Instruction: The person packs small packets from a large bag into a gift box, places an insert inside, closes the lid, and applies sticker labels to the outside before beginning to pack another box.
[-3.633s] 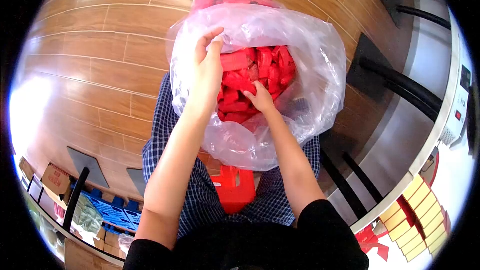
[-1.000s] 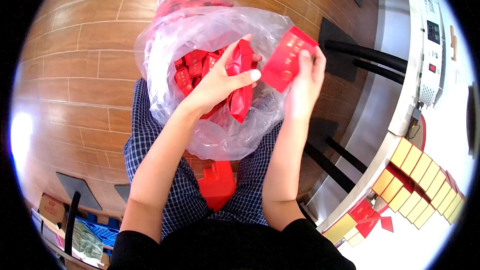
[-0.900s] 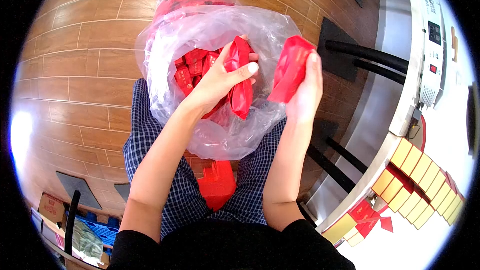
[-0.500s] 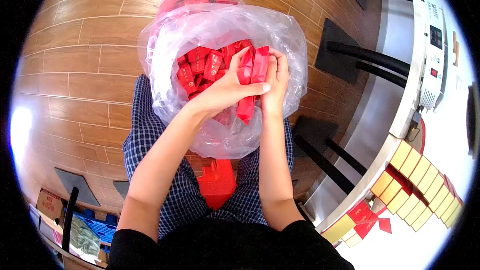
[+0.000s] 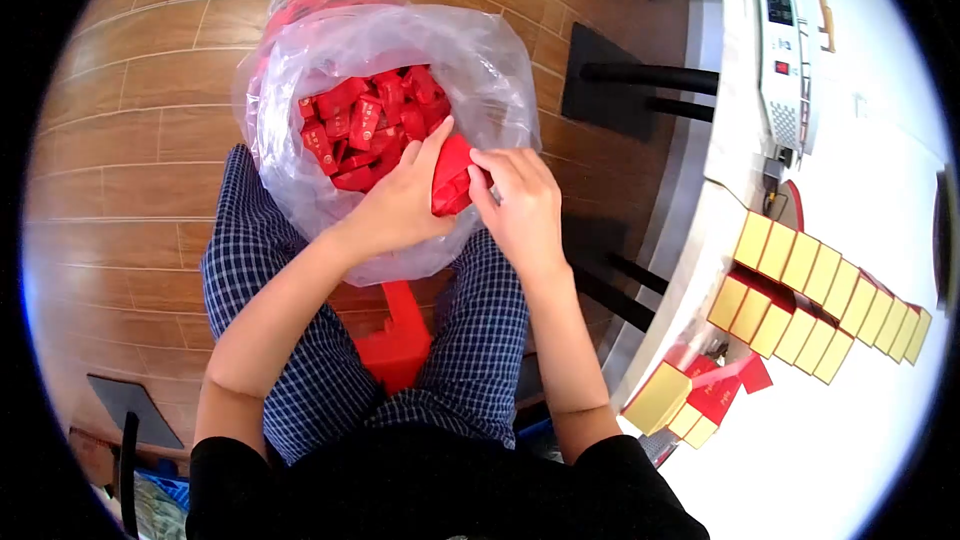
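Observation:
Several small red packets (image 5: 453,176) are held together in front of me, over the near right side of a clear plastic bag (image 5: 470,40). My left hand (image 5: 405,198) is closed around them from the left, thumb side toward the bag. From the right, my right hand (image 5: 520,202) grips the edge of the same packets with bent fingers and thumb. How many packets are in the hold I cannot tell. Inside the open bag lies a heap of red packets (image 5: 365,125) with gold print.
To the right stands a white table (image 5: 800,440) with rows of gold-and-red boxes (image 5: 790,335) and a white machine (image 5: 782,50). Black table legs (image 5: 650,75) rise beside the bag. A red stool (image 5: 395,350) shows between my knees, on a wooden floor (image 5: 120,180).
My hands have drawn the red packets back from above the heap toward the bag's near right edge. My right hand has shifted its grip. The view has turned right.

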`<state>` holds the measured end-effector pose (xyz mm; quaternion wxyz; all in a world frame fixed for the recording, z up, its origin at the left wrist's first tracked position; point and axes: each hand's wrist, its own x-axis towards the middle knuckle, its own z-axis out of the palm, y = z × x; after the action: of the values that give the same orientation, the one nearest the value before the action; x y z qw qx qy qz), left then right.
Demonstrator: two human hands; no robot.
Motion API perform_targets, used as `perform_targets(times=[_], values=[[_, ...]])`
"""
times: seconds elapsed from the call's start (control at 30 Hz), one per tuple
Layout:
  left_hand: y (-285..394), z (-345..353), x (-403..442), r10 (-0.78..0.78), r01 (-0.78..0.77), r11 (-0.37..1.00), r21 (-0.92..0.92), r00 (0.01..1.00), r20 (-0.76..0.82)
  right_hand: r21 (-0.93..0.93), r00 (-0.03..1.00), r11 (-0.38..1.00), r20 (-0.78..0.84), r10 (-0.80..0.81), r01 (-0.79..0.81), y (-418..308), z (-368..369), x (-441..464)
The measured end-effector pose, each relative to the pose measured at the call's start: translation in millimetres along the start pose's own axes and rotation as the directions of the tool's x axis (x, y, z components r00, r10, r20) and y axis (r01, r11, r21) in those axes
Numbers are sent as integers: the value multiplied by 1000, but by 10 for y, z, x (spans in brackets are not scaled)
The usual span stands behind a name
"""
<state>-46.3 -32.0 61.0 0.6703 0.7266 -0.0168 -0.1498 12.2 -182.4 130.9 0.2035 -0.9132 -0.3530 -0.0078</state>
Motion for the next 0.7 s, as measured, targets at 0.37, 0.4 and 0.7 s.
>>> perform_targets(times=[0.37, 0.4, 0.7], values=[[440, 558, -1172, 46, -71, 988, -135, 983, -180, 96, 990, 992, -125, -64, 76, -794, -430, -849], [463, 574, -1259, 48, -70, 990, -121, 983, -180, 118, 993, 989, -86, -77, 87, -883, -515, -900], [890, 830, -1746, 12, -21, 988, -153, 998, -58, 191, 978, 970, -175, -116, 149, -1100, -782, -1471]])
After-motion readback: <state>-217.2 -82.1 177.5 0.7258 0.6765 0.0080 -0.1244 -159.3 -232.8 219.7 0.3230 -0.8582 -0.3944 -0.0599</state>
